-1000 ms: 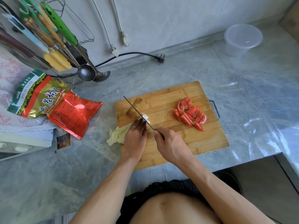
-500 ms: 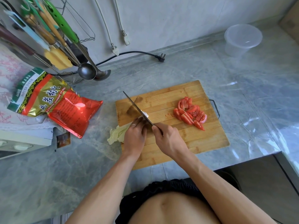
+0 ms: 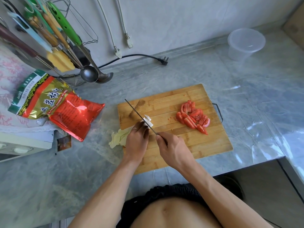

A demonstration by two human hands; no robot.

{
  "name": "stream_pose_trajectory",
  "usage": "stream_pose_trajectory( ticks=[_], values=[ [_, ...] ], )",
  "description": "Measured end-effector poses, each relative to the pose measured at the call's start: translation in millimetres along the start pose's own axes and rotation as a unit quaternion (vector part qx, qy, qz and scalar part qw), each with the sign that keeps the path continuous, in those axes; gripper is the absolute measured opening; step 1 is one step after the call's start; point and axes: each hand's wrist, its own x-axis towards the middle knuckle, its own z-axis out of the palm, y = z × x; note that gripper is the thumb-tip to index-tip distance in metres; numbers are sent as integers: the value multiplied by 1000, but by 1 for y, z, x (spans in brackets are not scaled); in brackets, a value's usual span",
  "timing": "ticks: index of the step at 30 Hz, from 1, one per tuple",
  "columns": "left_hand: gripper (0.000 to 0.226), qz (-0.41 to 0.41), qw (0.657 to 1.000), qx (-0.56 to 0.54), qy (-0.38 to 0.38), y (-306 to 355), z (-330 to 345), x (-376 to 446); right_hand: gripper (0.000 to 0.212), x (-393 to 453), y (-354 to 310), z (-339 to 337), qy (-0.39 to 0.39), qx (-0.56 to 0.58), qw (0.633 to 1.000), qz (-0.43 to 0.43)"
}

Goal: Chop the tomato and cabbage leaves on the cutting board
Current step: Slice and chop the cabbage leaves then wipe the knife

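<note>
Rectangular bamboo cutting board [image 3: 189, 145] lies flat on the counter, long side angled slightly. Red tomato [image 3: 193, 118] already cut: pile of wedges and slices on the board's right half, a few tiny red bits scattered just left of the pile. Pale green-white cabbage leaves [image 3: 118, 137] lie across the board's left edge, leafy end hanging off onto the counter, white stem end [image 3: 148, 121] on the board. Stem end partly sliced, short white pieces just beside the thin steel knife blade [image 3: 139, 116], which crosses the stem diagonally.
</note>
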Motion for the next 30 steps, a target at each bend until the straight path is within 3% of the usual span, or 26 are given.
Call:
stream_pose_trajectory(
  ticks=[7,14,20,30],
  values=[
    [17,-28,999,8,12,2,2,-1,36,3,0,8,-7,-12,1000,10],
    [25,17,1000,14,3,-9,7,-1,39,11,2,10,12,3,1000,24],
    [34,63,992,104,11,-16,1,-8,39,16,-2,9,15,15,1000,17],
    [30,66,995,74,11,-16,1,-7,32,-3,-6,6,17,15,1000,7]
  ],
)
